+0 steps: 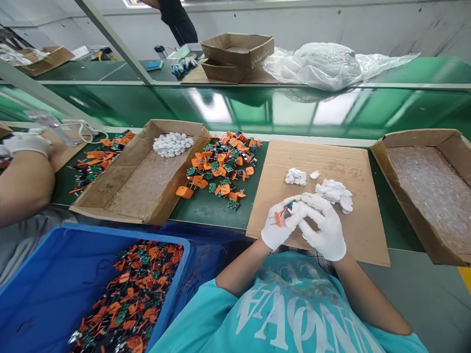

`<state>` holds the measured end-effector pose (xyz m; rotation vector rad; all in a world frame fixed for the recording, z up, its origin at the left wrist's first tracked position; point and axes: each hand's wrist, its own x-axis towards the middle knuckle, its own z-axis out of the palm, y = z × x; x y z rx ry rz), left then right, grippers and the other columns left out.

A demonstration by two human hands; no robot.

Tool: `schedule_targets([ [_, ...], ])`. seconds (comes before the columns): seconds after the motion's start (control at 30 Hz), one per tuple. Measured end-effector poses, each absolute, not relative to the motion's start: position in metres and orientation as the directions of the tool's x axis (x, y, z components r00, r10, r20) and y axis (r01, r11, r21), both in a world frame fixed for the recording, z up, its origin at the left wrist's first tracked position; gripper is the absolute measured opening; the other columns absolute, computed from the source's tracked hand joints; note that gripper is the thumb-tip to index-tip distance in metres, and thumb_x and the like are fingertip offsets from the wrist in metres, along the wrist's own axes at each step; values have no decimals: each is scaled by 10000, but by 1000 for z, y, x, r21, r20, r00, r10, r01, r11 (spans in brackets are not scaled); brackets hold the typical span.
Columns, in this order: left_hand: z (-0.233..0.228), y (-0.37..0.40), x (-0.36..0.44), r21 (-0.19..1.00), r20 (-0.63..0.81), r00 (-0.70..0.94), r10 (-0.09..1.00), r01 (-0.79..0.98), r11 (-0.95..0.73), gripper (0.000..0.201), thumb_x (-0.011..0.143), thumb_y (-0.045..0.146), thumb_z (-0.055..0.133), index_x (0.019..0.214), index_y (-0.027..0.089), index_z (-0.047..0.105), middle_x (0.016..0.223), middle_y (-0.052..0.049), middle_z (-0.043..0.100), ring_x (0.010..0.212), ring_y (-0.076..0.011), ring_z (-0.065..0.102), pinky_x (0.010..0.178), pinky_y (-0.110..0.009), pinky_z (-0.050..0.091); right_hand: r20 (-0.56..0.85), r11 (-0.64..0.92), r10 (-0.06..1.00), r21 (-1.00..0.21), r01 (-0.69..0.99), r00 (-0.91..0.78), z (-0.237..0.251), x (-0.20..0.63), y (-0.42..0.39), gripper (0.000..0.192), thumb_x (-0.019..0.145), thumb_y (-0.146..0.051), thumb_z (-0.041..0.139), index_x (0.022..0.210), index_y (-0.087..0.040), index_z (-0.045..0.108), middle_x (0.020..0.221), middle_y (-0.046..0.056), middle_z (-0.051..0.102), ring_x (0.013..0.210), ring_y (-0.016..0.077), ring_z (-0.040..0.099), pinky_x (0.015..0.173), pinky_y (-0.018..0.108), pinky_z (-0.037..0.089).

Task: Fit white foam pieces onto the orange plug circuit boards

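My left hand (276,224), in a white glove, is closed around a small circuit board (291,205) with wires and an orange piece (278,219) hanging from it. My gloved right hand (326,229) meets it there, its fingers bent in a pinch at the board; whatever they grip is covered by the fingers. Both hands are above a cardboard sheet (272,171). On the sheet, just beyond my fingers, sit a small heap of white lumps (296,176), a single white lump (315,174) and a larger white pile (334,192).
Left of the sheet lies a heap of orange-capped circuit boards (224,166). Beyond it stands a cardboard tray (128,189) with white lumps. A blue bin (37,274) of similar boards is below. Another cardboard tray (405,196) is at right. A co-worker's gloved hand (27,143) is far left.
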<state>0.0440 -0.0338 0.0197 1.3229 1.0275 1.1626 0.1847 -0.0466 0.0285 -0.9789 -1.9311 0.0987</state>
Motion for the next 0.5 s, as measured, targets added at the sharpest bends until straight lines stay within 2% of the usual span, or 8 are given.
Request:
schedule_targets([
  [0.1,13,-33,40,999,-18,209,978,51,7,451,819,625,585,739,183,622,614,-25,626,565,-150,577,586,-285,501,642,641,727,-505,577,-245,36,187,-44,437,884,-210,612,1313,-264,550,1287,112,614,1312,290,536,1061,508,491],
  [0.2,10,-34,36,995,-59,373,926,101,23,615,844,717,462,525,191,488,455,-4,496,467,-116,478,534,-264,427,631,712,682,-457,533,-370,38,192,-39,401,897,-224,611,1291,-252,547,1210,95,672,1269,268,575,1010,458,516],
  [0.27,11,-33,33,998,-62,490,869,58,39,697,855,782,329,489,197,429,427,-9,462,451,-111,449,512,-259,393,645,752,639,-412,514,-419,37,195,-36,310,882,-257,656,1185,-250,588,1132,80,701,1174,252,632,936,415,541],
  [0.33,14,-32,31,998,-67,534,843,43,52,728,841,824,264,490,201,403,422,-8,444,446,-108,427,496,-259,365,654,756,627,-381,532,-423,37,197,-34,272,872,-285,680,1127,-242,597,1120,84,704,1086,237,663,879,387,549],
  [0.43,18,-28,27,997,-43,480,876,71,10,727,827,834,304,481,202,405,424,-14,436,466,-114,433,517,-263,365,605,733,654,-358,578,-454,42,197,-30,296,905,-283,624,1194,-231,584,1079,79,713,982,212,677,831,360,546],
  [0.5,18,-25,24,999,1,533,846,37,-24,744,821,842,285,481,198,434,440,-31,468,484,-124,457,536,-269,384,567,745,641,-299,596,-517,44,195,-25,284,928,-292,582,1206,-235,596,1021,65,721,920,210,672,802,359,532],
])
